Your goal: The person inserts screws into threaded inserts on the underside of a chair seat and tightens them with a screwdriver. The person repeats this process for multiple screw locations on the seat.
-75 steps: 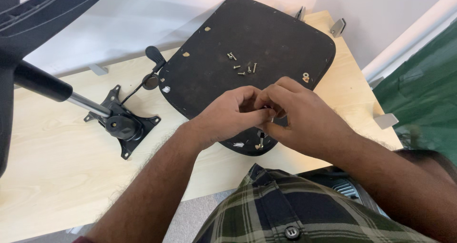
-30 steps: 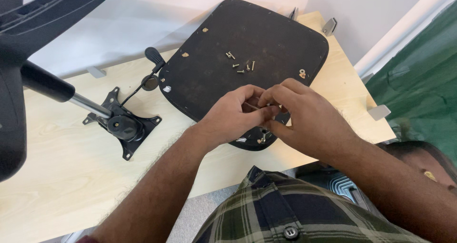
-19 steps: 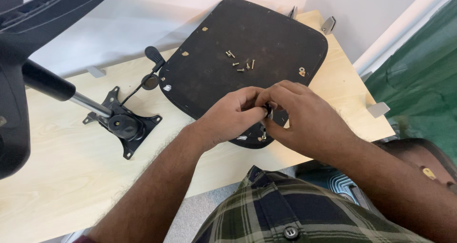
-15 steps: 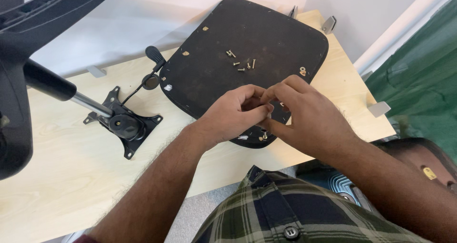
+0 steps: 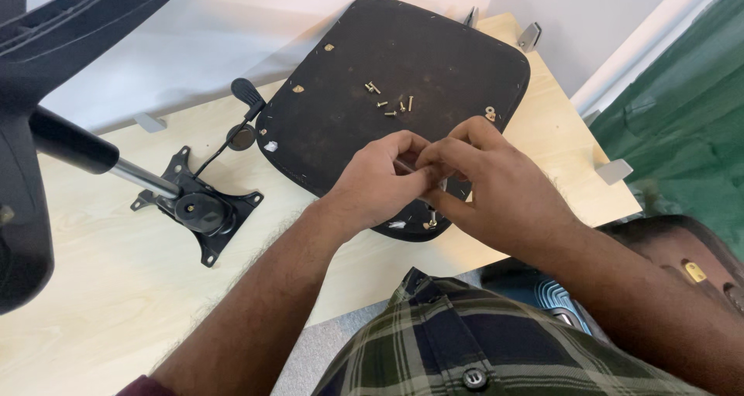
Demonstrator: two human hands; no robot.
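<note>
Head view: I pinch a small metal screw between my left hand and right hand, fingertips together, over the near edge of the black seat pan. Loose brass screws lie on that pan; left of it, the black tilt mechanism rests on the pale tabletop.

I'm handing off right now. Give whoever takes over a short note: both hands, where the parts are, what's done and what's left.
Left hand and right hand meet over the near edge of the upturned black seat pan, fingers pinching a small thin metal piece between them; what it is cannot be told.
Loose brass screws lie mid-pan; one more fastener stands at the near edge.
The tilt mechanism with gas cylinder lies apart on the wooden table, left of the pan.
Done: pan laid underside up.
Left: mechanism not yet mounted, screws unused.
</note>
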